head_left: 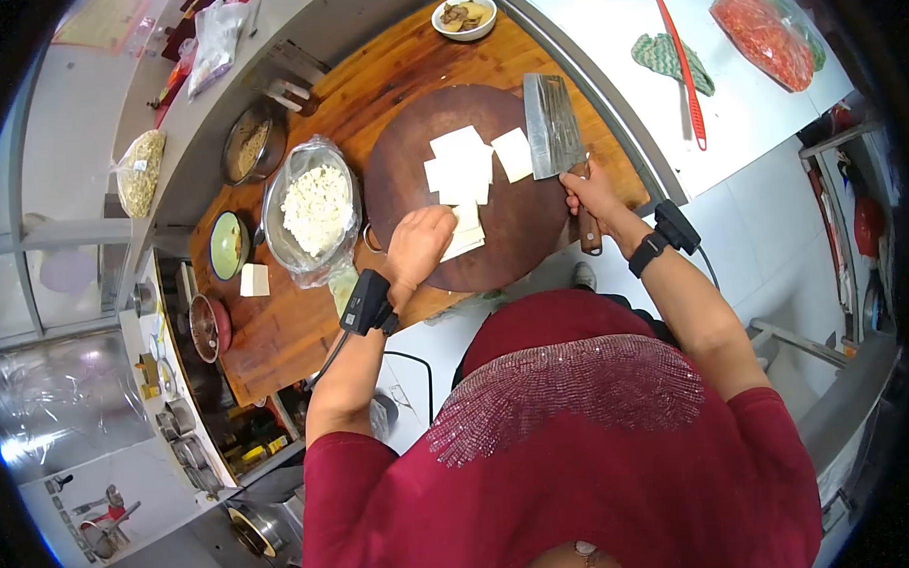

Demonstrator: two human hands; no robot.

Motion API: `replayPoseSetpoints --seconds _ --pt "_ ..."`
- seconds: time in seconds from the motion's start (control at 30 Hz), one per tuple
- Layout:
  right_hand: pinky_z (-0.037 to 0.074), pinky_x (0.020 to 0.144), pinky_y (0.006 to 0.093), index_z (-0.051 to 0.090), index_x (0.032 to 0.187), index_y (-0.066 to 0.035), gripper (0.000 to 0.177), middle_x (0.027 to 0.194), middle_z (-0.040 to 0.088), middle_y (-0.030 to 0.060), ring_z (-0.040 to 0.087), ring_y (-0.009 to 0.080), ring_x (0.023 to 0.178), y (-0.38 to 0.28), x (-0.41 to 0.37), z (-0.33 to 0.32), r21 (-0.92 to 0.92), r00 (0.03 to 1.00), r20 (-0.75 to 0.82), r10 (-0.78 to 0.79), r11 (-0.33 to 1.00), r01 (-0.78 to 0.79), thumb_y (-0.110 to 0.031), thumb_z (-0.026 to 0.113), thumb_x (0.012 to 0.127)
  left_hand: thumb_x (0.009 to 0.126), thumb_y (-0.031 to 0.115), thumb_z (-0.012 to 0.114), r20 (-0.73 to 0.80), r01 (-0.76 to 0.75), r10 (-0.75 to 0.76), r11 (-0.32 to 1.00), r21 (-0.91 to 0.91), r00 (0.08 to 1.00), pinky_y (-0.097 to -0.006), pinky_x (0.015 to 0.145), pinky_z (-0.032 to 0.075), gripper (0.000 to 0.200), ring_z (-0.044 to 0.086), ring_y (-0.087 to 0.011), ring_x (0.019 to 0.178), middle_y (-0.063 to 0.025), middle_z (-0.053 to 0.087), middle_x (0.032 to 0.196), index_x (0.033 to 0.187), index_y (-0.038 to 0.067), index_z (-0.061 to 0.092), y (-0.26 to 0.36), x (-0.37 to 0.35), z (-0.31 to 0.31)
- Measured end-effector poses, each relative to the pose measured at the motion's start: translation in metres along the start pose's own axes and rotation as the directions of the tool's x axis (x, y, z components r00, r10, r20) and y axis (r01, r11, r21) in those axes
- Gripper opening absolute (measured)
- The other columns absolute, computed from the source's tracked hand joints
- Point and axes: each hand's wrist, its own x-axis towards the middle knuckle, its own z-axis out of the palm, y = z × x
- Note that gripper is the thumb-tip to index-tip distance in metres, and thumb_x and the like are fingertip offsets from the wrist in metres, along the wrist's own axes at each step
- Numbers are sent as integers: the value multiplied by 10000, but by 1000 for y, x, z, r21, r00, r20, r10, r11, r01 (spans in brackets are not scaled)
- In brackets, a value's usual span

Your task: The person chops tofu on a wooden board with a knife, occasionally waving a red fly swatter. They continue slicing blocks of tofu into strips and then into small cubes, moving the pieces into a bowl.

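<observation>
L hand (418, 245) palm-down, grip loose, steadying near tofu stack (466, 236); R hand (589, 191) grip wrapped tight on cleaver (549, 125), blade laid flat at board (518, 237) far-right, clear of tofu.

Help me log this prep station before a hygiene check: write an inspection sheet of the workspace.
Surface: wooden counter with a round chopping board on it.
Job's things: white slabs on the board; cleaver, blade broadside up at the board's right edge.
Clutter: plastic-covered bowl of white crumbs, green bowl, white block, small dish of food.
Hands: left hand rests on the slab stack, fingers bent; right hand grips the cleaver handle.
Cables: cable runs from the left wrist device.
Surroundings: white counter with green cloth and red bag.
</observation>
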Motion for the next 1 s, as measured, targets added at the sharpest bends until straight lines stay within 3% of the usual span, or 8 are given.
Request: replayPoseSetpoints --seconds 0.23,0.4,0.5,0.57,0.67,0.8,0.87,1.0 --pt "394 389 239 407 920 -87 197 652 478 15 451 84 454 -3 -1 0 -20 1000 9 -17 1000 17 -109 585 837 758 89 567 50 -61 62 998 -28 997 -350 830 442 180 563 -261 961 -75 582 1021 935 57 563 0 -10 -7" --pt "412 407 262 438 994 -30 238 657 510 41 485 111 472 -5 -5 2 1 1000 -9 -14 1000 14 -96 588 822 759 123 614 136 10 6 993 -117 991 -371 869 424 252 542 -279 1006 -96 570 1071 998 54 575 12 -9 -20" --pt "413 405 267 436 976 -32 226 642 510 41 485 115 466 -4 -4 1 -2 1000 3 -9 1000 9 -93 589 821 761 150 610 16 -26 28 995 -99 999 -391 868 412 300 522 -267 1040 -90 563 1069 1039 50 556 12 1 -23" --pt "414 404 268 436 964 -34 217 632 507 39 486 115 465 -2 -1 0 -27 1000 9 -26 999 26 -93 588 822 770 107 569 -145 63 -65 998 -14 987 -391 871 407 292 514 -270 1059 -97 561 1081 1054 41 554 4 25 -16" --pt "415 404 270 438 945 -38 201 615 504 36 487 116 463 1 0 -1 -47 999 13 -47 998 48 -96 587 823 760 65 574 -114 37 -31 998 55 993 -381 894 401 347 500 -301 1069 -132 549 1109 1104 49 534 -15 48 -3" --pt "415 404 271 444 931 -42 189 612 504 36 487 118 461 -3 -3 1 -22 999 3 -32 999 32 -101 587 823 749 56 574 74 -40 33 995 93 997 -383 874 400 255 518 -278 1002 -102 576 994 1005 55 580 -29 63 13" --pt "413 404 271 445 931 -46 188 619 504 34 485 119 460 -1 -1 1 -4 1000 9 -26 1000 27 -105 589 824 744 63 581 59 -63 57 993 98 997 -389 866 402 189 528 -280 971 -105 574 940 932 50 586 -28 64 13" --pt "408 405 266 435 953 -53 197 633 498 26 480 111 465 -2 -4 2 7 1000 -1 -14 1000 14 -102 581 830 745 82 577 80 39 -40 999 23 996 -395 774 441 101 552 -293 867 -103 552 848 842 60 558 -18 58 4"
